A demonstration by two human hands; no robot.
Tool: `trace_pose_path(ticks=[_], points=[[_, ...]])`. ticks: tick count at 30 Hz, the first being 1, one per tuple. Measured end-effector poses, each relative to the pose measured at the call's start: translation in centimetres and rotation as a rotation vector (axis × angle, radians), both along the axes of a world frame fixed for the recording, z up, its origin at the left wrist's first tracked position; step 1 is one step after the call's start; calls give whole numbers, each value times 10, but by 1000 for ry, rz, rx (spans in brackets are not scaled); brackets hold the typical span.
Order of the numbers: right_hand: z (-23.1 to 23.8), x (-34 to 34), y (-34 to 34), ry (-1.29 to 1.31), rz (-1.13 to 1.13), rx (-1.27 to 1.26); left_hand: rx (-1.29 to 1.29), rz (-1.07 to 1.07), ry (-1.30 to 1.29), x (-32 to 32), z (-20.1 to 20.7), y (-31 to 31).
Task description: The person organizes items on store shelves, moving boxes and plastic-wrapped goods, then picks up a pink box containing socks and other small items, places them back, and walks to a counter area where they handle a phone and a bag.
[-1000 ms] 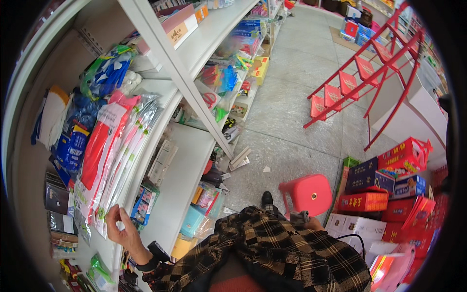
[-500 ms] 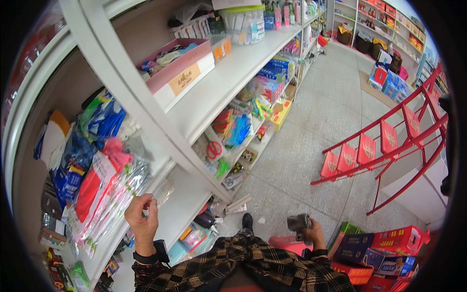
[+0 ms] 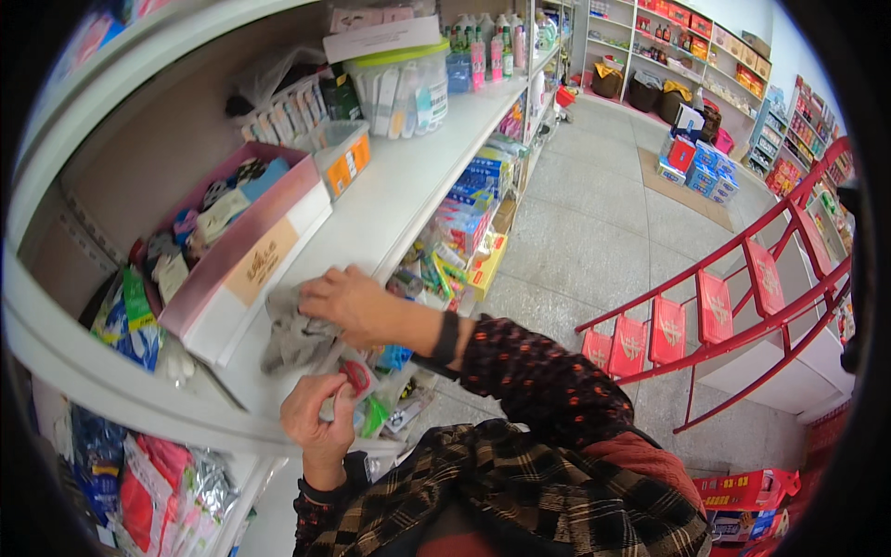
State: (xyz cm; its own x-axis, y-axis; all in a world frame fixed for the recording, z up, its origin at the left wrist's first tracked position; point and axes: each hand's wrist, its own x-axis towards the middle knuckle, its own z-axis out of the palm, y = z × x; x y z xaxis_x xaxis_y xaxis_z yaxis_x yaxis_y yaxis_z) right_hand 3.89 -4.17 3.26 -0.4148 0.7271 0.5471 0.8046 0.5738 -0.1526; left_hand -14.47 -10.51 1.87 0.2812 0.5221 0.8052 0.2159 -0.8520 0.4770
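Note:
My right hand [image 3: 351,303] reaches across to the white shelf [image 3: 390,176]. Its fingers are curled over a crumpled grey cloth [image 3: 295,339] that lies at the shelf's near end, in front of a pink and white box [image 3: 264,246] of folded fabric items. Below and nearer to me, my left hand [image 3: 320,420] is raised by the shelf's front edge, its thumb and fingers pinched together. What is in that pinch, if anything, I cannot make out.
Behind the box stand an orange-labelled clear container [image 3: 343,158] and a tub with a yellow-green lid [image 3: 399,93]. Bagged goods [image 3: 158,492] fill the shelf below. To the right rises a red step ladder [image 3: 715,306]; red cartons [image 3: 747,492] lie near my right side.
My right hand has carried the grey cloth from my right side up and left onto the shelf. My left hand has shifted right, still pinched. The view has turned toward the upper shelf.

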Motion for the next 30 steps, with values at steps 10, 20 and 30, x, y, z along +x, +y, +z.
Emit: trace_pose_path(ticks=[10,20,30], points=[[-30,152,91,139,-42,-49,-211,478,-105,13,-28,44],[-24,466,193,68,-368,6,-281,722,-93,152,-30,91],[34,635,349,138,-323,106,-176,886,215,297,-31,159]])
